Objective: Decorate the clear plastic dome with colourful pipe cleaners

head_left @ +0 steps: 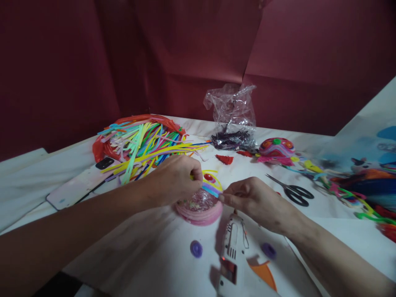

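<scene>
Nearest the camera lies a white plastic glue gun (233, 251), nozzle pointing away, on the near side of a white surface (145, 247). Just beyond it, at centre, sits a rounded craft piece with a clear, film-like middle and a coiled pink base (201, 217). A light-blue fuzzy strip (211, 190) crosses its far upper part.

Grip: the right hand (253, 200) appears to pinch the strip's right end between thumb and finger. The left hand (181, 177) has its fingers drawn together at the other side; what they hold cannot be told.

Handling, as judged: the piece should be light, its film smooth and easily creased, its coils soft but springy; the pink base offers the safest hold. The strip should bend readily and is best taken by its ends.

Containers: far left, a crumpled red plastic bag (98, 149) lies spread around many multicoloured fuzzy strips (134, 142). Far centre, a clear crinkled plastic bag (233, 109) stands upright, a dark purplish bundle (233, 140) in its bottom; the bundle's make is unclear. Black-handled scissors (297, 192) lie to the right.
</scene>
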Available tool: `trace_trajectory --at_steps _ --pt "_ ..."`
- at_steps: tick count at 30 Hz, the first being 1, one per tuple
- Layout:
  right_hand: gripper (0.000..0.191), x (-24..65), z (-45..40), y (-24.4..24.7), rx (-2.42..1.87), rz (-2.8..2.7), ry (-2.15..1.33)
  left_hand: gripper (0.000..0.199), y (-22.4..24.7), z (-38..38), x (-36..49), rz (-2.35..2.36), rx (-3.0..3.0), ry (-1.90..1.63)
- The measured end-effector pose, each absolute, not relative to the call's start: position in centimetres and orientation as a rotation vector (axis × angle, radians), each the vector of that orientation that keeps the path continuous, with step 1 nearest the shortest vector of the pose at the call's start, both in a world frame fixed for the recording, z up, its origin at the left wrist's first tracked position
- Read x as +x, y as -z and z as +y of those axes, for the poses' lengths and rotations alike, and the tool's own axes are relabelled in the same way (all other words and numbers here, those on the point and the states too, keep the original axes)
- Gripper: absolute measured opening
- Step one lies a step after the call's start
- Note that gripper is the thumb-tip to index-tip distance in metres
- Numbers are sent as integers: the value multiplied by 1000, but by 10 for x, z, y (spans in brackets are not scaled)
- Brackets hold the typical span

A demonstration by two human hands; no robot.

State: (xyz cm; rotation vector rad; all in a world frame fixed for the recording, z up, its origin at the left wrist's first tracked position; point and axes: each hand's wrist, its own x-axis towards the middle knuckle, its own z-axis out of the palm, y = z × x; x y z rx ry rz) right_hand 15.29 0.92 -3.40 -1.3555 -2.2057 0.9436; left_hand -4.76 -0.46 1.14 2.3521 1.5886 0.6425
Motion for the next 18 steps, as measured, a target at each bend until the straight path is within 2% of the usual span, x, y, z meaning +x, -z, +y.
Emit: trace_trajectory --at_steps 10,18 --pt "23 150 9 29 -1386 -2218 -896 12 -14 -6 -50 1566 2334 -598" --pt "32 152 9 31 -1410 -2255 -917 10 -13 -7 -52 1543 2336 -573"
